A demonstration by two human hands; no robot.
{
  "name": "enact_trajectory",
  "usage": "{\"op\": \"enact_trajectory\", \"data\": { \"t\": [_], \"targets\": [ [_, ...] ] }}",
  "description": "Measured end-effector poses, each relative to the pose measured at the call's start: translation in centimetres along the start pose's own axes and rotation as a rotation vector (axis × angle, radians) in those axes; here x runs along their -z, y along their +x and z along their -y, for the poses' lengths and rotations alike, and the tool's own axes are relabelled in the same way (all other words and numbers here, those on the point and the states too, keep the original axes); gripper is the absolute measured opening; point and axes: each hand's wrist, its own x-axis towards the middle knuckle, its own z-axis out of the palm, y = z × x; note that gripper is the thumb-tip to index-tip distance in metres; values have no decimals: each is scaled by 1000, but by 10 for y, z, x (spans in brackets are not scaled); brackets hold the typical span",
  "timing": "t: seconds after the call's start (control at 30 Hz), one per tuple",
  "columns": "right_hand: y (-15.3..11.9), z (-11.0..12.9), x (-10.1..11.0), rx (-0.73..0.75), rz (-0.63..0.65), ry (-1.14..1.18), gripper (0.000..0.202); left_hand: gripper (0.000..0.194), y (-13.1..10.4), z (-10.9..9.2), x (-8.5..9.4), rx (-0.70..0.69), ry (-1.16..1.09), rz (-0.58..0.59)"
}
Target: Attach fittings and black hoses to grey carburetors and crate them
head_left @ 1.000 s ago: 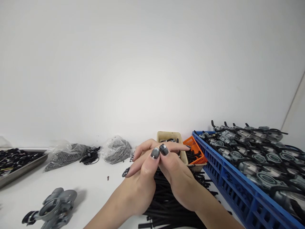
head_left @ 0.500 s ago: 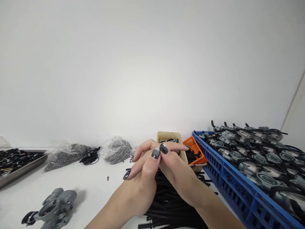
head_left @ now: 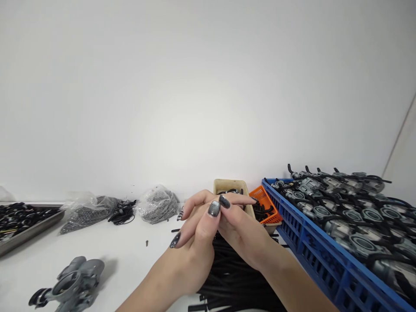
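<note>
My left hand (head_left: 195, 242) and my right hand (head_left: 242, 236) are pressed together just above a pile of black tubes (head_left: 234, 281) on the white table. Both thumbs, with dark glittery nails, meet at the top, and the fingers curl in toward each other. Whatever sits between the fingertips is hidden by the hands. A short black tube end (head_left: 175, 230) shows just left of my left fingers; I cannot tell if it is held. A beige box (head_left: 232, 185) stands right behind the hands.
A blue crate (head_left: 325, 255) full of grey carburetors fills the right side, with an orange basket (head_left: 264, 197) beside it. A loose carburetor (head_left: 71, 281) lies front left. Two bags of small metal parts (head_left: 159, 203), a black ring bundle (head_left: 121, 212) and a metal tray (head_left: 29, 227) sit at the back left.
Both hands shifted slightly to the right and the thumbs worked against each other. Nothing else on the table moved.
</note>
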Motion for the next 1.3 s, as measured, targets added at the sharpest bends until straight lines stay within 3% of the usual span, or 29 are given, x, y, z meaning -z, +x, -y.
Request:
{"op": "enact_trajectory", "data": {
  "t": [0.13,0.43,0.63,1.03,1.3],
  "targets": [
    [0,1,-1,18,0,24,58,64,0,2,1,-1,20,0],
    [-2,3,-1,21,-15,18,56,68,-3,-17,1,6,-35,-2],
    [-2,2,-4,-36,-21,12,52,63,4,-8,4,-52,-148,9],
    [-8,21,-20,-78,-132,-131,53,62,9,-6,11,-172,-355,211],
    [-10,18,-22,-88,-173,-150,51,63,9,1,12,-170,-356,196]
  ]
}}
